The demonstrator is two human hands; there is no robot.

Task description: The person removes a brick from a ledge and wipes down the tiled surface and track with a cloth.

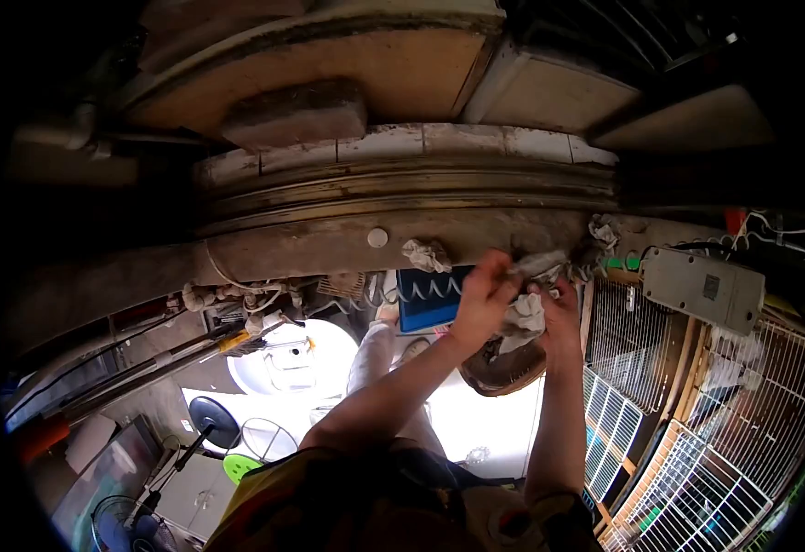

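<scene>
My right hand [562, 317] is closed around a crumpled off-white wad [526, 316] that looks like paper or cloth. Close by on the left, my left hand [485, 299] is bent at the fingers and smeared by motion; whether it grips anything cannot be made out. Just beyond both hands, another crumpled greyish piece [545, 265] lies at the ledge. More crumpled wads rest on the ledge, one pale wad [427, 256] to the left and one wad [603, 234] to the right. Below my hands is a brown, rounded container [503, 368], partly hidden by my arms.
A long grey ledge [310, 241] crosses in front, with a round white disc [377, 238] on it. Beneath hang a coiled cord [421, 292] and a blue tray [411, 317]. White wire racks [696, 469] stand at right, a white basin [260, 368] and a fan [126, 524] at left.
</scene>
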